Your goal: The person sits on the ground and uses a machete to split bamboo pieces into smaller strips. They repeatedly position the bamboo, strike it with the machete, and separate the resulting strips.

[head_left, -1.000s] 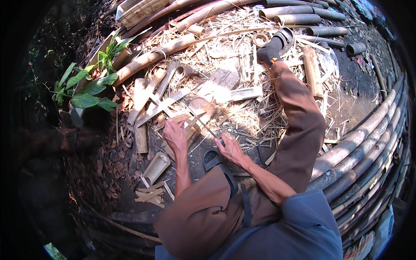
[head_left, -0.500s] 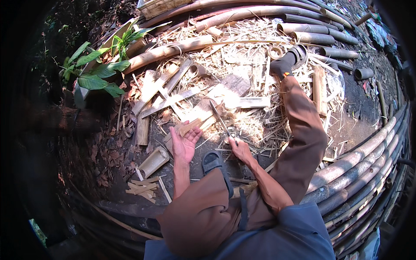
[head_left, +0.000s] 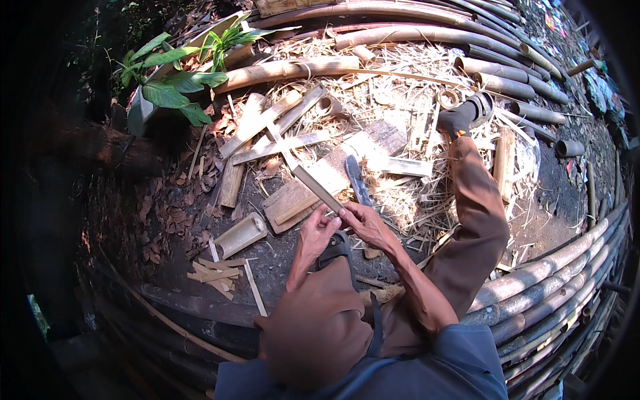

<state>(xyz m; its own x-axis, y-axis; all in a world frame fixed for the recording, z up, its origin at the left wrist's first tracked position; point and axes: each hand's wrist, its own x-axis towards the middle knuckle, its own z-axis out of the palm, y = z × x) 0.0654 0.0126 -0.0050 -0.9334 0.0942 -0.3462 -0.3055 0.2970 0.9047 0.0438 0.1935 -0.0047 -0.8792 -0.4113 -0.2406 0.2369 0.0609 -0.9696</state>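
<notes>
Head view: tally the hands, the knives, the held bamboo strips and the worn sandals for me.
Hands: 2, left hand and right hand
Knife: 1
Held bamboo strip: 1
Sandals: 2, near sandal and far sandal
Total: 6

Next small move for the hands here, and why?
I'd probably settle the bamboo strip in the left hand, freeing the right hand for the knife. Both hands meet at the strip's near end, and the blade shows just beyond the right hand; whether that hand already grips the handle is hidden.
</notes>
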